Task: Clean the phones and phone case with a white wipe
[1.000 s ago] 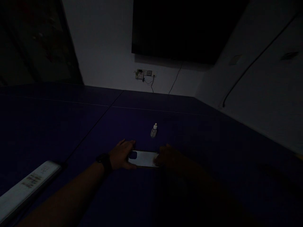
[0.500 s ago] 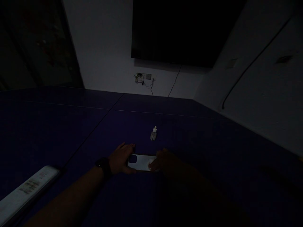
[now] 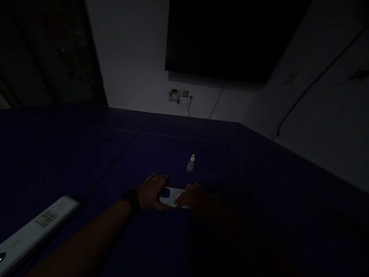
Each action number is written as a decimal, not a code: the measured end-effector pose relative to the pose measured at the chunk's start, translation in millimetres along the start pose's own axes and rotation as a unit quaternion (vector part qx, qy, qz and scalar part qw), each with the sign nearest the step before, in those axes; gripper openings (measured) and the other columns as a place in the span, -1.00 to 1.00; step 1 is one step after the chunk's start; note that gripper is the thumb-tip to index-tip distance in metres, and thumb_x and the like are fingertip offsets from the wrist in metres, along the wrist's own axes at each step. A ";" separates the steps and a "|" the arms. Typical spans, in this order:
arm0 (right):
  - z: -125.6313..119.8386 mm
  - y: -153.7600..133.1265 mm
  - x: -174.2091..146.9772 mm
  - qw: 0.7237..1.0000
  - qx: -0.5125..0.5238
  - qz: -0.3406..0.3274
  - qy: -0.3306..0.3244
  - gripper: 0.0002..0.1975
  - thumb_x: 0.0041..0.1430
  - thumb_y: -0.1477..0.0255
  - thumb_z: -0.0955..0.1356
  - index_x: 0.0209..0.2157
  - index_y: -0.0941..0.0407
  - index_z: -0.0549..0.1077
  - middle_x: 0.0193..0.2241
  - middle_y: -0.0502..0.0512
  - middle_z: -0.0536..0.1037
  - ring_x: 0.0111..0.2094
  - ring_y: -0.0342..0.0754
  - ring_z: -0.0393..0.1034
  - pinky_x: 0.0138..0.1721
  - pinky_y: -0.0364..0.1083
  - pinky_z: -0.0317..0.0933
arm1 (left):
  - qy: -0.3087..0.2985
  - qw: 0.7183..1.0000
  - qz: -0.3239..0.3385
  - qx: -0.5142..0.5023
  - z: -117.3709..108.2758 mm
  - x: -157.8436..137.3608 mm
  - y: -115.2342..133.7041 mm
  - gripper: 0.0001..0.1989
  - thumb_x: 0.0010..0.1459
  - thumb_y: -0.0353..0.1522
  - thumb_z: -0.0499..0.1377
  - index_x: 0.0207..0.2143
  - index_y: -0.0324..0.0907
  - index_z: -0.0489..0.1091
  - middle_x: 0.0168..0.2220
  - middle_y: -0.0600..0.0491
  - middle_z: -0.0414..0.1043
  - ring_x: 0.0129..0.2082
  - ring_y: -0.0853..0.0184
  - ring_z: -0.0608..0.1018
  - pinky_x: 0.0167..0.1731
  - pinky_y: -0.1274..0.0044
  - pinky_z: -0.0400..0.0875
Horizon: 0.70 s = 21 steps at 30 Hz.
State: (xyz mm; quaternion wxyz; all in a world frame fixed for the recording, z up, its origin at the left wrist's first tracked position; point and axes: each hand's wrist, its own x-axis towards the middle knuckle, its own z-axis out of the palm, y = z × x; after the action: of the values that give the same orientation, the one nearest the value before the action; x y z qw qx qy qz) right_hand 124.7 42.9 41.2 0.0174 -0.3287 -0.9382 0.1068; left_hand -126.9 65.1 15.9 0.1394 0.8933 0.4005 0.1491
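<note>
A pale phone case [image 3: 166, 200] with a dark camera cutout lies lengthwise across the dark blue surface. My left hand [image 3: 150, 193], with a black watch on its wrist, grips the case's left end, thumb along the near edge and fingers at the far edge. Over the right part of the case, my right hand [image 3: 191, 197] pinches a small white pad [image 3: 176, 197] and presses it on the case's face. That hand is in deep shadow and hides the case's right end. Just beyond the case stands a small clear dropper bottle [image 3: 190, 166] with a white top.
A long white box [image 3: 43, 223] with printed marks lies at the lower left. Seams cross the blue surface [image 3: 121, 169]. At the back are a large black screen [image 3: 227, 38], wall sockets [image 3: 181, 93] with cables, and a dark cable [image 3: 314, 82] along the right wall. The light is dim.
My right hand has moved the white pad left along the case, toward the camera cutout. My left hand keeps its grip. The whole view has shifted slightly.
</note>
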 end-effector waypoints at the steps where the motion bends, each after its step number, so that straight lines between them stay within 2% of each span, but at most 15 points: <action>1: 2.1 -1.4 1.5 1.000 0.010 -0.010 0.003 -0.69 0.31 0.50 0.29 -0.06 -0.07 0.60 -0.01 0.01 0.62 -0.12 0.02 0.36 -0.07 0.02 0.09 | 0.002 1.000 0.001 0.001 0.2 0.1 0.1 -0.02 -0.15 0.05 0.40 0.24 -0.12 0.12 0.27 -0.25 0.27 0.28 -0.09 0.33 0.32 -0.02 -0.07; 5: 7.3 -23.3 8.1 0.996 0.060 -0.022 0.055 -0.65 0.38 0.51 0.22 -0.01 -0.05 0.56 0.02 -0.01 0.59 -0.10 -0.01 0.35 -0.07 -0.01 0.10 | 0.009 1.000 0.007 0.002 2.4 0.8 -1.7 0.04 -0.16 0.07 0.39 0.27 -0.14 0.07 0.24 -0.26 0.30 0.27 -0.10 0.33 0.30 -0.03 -0.04; 8: 3.5 -39.1 10.3 0.996 0.069 -0.006 0.061 -0.59 0.34 0.57 0.21 0.05 -0.05 0.53 0.00 0.04 0.59 -0.15 -0.02 0.34 -0.13 -0.04 0.11 | 0.015 1.000 0.017 0.001 4.4 1.0 -4.1 0.06 -0.15 0.07 0.38 0.29 -0.15 0.04 0.24 -0.26 0.29 0.27 -0.11 0.33 0.30 -0.05 -0.06; 11: -1.1 -36.8 9.5 0.997 0.060 -0.003 0.042 -0.56 0.31 0.58 0.21 0.09 -0.04 0.52 -0.02 0.08 0.59 -0.18 0.01 0.33 -0.17 -0.02 0.11 | 0.015 1.000 0.023 0.003 5.1 0.5 -5.3 0.03 -0.13 0.06 0.36 0.29 -0.15 0.05 0.25 -0.27 0.28 0.26 -0.12 0.33 0.30 -0.05 -0.06; 16: 0.0 -16.3 7.6 0.998 0.047 -0.014 0.044 -0.60 0.24 0.63 0.23 -0.08 0.03 0.60 -0.03 0.07 0.62 -0.16 0.03 0.34 -0.06 0.03 0.09 | 0.023 1.000 0.017 0.007 4.7 -0.3 -4.2 0.04 -0.13 0.06 0.37 0.30 -0.14 0.04 0.23 -0.25 0.30 0.27 -0.11 0.33 0.30 -0.03 -0.05; 21: 3.6 -35.0 8.6 0.997 0.048 -0.024 0.058 -0.59 0.31 0.60 0.21 0.03 -0.03 0.52 0.00 0.03 0.58 -0.14 -0.02 0.34 -0.09 -0.02 0.10 | 0.012 1.000 0.016 0.011 5.2 0.5 -4.1 0.04 -0.17 0.04 0.40 0.27 -0.15 0.07 0.24 -0.26 0.29 0.27 -0.11 0.32 0.30 -0.03 -0.05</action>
State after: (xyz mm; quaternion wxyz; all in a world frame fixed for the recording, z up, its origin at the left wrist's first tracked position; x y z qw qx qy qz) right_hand 96.1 20.9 44.8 0.0898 -0.3110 -0.9369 0.1317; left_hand -127.4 67.5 9.7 0.1220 0.8993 0.3894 0.1575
